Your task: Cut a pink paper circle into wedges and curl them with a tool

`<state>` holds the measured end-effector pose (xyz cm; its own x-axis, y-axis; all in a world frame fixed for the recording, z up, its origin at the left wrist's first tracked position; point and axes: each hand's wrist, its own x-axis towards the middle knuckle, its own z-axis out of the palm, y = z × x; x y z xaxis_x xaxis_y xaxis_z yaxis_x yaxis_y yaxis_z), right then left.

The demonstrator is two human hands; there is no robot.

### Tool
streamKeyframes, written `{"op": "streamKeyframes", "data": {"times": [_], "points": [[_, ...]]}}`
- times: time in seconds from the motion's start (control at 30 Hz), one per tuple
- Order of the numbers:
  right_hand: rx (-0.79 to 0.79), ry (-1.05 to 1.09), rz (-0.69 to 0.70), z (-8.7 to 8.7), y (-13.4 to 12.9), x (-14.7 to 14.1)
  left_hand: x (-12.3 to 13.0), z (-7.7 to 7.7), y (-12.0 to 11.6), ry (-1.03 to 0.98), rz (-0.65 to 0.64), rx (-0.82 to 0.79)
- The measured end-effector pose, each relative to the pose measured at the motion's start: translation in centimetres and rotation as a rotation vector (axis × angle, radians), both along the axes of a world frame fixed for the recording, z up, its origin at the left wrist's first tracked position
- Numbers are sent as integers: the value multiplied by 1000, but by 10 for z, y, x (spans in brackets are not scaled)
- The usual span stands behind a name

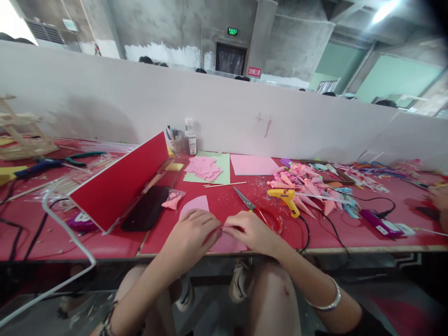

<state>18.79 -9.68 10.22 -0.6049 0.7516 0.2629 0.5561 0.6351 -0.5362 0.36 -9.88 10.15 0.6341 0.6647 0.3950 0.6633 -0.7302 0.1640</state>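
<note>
My left hand (196, 229) and my right hand (254, 230) meet over the table's front edge, thumbs and fingertips pinched together. Whatever lies between the fingertips is too small and hidden to make out. Under and between the hands lies a pink paper piece (227, 244) on the red tabletop. Another rounded pink paper piece (196, 204) shows just behind my left hand. Open scissors (259, 210) with red-orange handles lie beside my right hand. A yellow glue gun (286, 199) rests farther right, near a heap of pink paper cones (304, 182).
A red board (121, 186) stands upright at left beside a black phone-like slab (147, 210). Behind are cut pink paper pieces (204, 168), a pink sheet (255, 164), a bottle (191, 137) and a pen cup (175, 142). Black cords cross the right side; another person's hand (439, 197) is at the edge.
</note>
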Motion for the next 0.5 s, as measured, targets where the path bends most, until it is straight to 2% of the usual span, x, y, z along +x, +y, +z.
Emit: {"op": "streamKeyframes", "data": {"times": [0.13, 0.23, 0.33, 0.5], "points": [[-18, 66, -9, 4, -3, -5, 9, 0, -6, 5, 109, 296], [-83, 141, -11, 5, -6, -4, 8, -6, -3, -3, 103, 435], [-122, 204, -66, 2, -5, 5, -4, -14, 5, 21, 114, 477], [-208, 379, -229, -13, 7, 26, -26, -23, 16, 115, 267, 431]]}}
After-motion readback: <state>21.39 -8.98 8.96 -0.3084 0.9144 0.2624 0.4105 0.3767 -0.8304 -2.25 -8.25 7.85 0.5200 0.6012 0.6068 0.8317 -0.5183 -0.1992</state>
